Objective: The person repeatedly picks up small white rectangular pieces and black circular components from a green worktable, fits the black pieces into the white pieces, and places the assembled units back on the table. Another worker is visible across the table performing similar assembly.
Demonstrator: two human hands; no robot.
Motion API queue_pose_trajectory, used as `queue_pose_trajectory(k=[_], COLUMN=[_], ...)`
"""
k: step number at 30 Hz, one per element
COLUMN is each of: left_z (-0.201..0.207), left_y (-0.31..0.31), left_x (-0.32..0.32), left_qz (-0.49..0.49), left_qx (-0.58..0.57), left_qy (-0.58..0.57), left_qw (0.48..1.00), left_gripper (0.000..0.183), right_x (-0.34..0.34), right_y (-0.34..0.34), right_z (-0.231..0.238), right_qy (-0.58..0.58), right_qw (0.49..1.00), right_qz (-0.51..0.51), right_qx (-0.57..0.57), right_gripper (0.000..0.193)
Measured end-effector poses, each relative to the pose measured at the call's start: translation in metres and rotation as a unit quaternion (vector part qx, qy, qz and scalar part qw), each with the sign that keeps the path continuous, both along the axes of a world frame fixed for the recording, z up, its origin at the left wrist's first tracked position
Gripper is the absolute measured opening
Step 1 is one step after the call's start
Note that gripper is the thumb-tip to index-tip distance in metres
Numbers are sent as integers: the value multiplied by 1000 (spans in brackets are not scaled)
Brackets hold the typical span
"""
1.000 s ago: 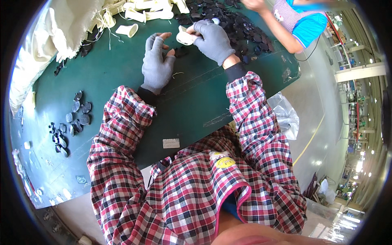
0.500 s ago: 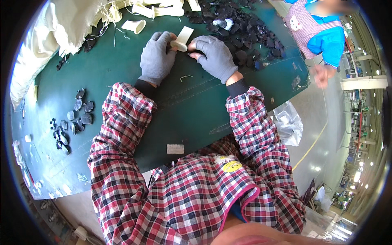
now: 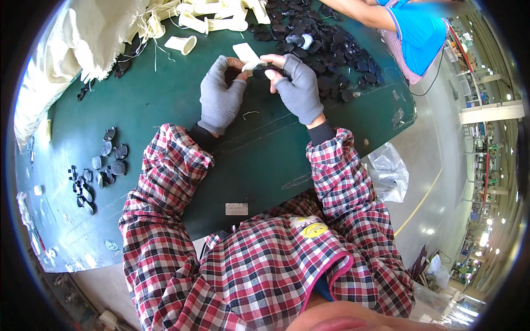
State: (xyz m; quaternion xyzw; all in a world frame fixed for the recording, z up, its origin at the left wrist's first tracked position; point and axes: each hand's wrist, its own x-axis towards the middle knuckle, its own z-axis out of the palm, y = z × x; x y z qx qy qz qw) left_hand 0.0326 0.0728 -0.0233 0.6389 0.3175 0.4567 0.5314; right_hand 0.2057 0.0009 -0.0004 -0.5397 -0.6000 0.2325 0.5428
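Observation:
In grey fingerless gloves, both of my hands meet over the upper middle of the green table (image 3: 248, 165). My left hand (image 3: 222, 96) pinches the flared rim of a cream tubular piece (image 3: 245, 53), whose flat end points away from me. Between thumb and fingers, my right hand (image 3: 300, 91) grips a black oval piece (image 3: 260, 71) against that rim. The two pieces touch; whether they are joined, I cannot tell, since my fingertips cover part of the contact.
More cream flared pieces (image 3: 227, 25) lie at the far edge, beside a white sack (image 3: 83, 38). A heap of black pieces (image 3: 331, 49) spreads at far right, where a co-worker's arm (image 3: 359, 12) reaches over. Several dark pieces (image 3: 118, 167) lie at left.
My hands have come slightly nearer to me. The black oval piece now shows at the cream piece's rim, and the cream piece leans left instead of right. The co-worker's arm has moved over the table.

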Motion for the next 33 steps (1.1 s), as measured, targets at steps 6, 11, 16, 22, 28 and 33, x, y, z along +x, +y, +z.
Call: queue_pose_trajectory(k=[6, 11, 16, 22, 28, 33], left_z=[3, 7, 10, 10, 13, 10], left_y=[-5, -5, -8, -3, -6, -2], left_x=[2, -4, -5, -3, -4, -5], left_qz=[-44, -89, -72, -69, -53, -47], left_qx=[-2, -60, -111, -107, -108, -113], left_qy=[-41, -50, -47, -24, -10, -16], left_qw=[998, 993, 990, 992, 993, 992], left_gripper=[27, 28, 23, 21, 17, 14], right_x=[-5, -6, -12, -13, -12, -13], right_y=[4, 6, 3, 6, 2, 2], right_z=[-6, -9, -11, -11, -5, -10], right_qy=[4, 22, 51, 43, -114, 118], right_qw=[999, 998, 997, 996, 983, 990], right_qz=[-32, -41, -54, -73, -97, -27], right_qx=[35, 41, -2, 40, 106, -77], right_gripper=[12, 10, 14, 24, 30, 27])
